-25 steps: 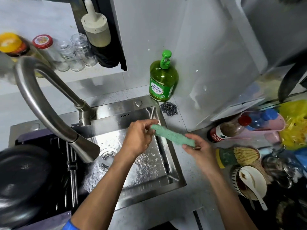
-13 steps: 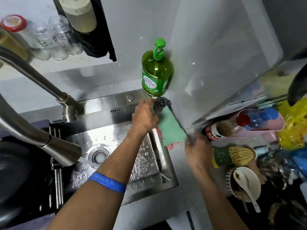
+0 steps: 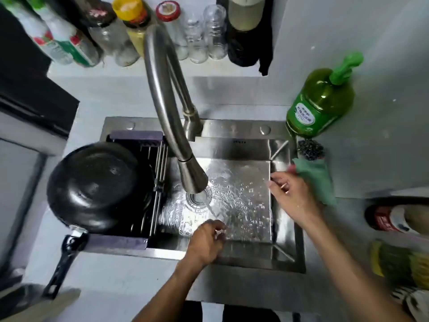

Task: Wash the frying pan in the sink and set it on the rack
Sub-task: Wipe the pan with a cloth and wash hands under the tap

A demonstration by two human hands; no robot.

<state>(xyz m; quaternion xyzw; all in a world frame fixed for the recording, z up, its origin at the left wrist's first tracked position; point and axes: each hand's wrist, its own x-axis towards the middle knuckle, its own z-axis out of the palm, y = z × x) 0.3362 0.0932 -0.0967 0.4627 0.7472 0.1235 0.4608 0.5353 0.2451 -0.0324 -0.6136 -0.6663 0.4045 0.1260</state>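
The black frying pan (image 3: 97, 184) lies upside down on the dark rack (image 3: 155, 182) over the left part of the steel sink (image 3: 287, 259), its handle (image 3: 62, 261) pointing toward me over the counter. Water runs from the faucet (image 3: 176, 135) into the basin. My left hand (image 3: 206, 242) is in the basin under the stream, fingers curled and holding nothing. My right hand (image 3: 294, 196) hovers over the sink's right rim, fingers loosely apart and empty. The green cloth (image 3: 318, 180) lies on the counter just right of that hand.
A steel-wool scrubber (image 3: 310, 149) and a green soap bottle (image 3: 322, 103) stand at the sink's back right corner. Bottles and jars (image 3: 130, 31) line the shelf behind the faucet. More bottles (image 3: 394, 217) and clutter crowd the right counter.
Both hands have let go of the green cloth, which now lies beside the sink. My left hand moved down under the running water. The view shifted left, showing the pan on the rack.
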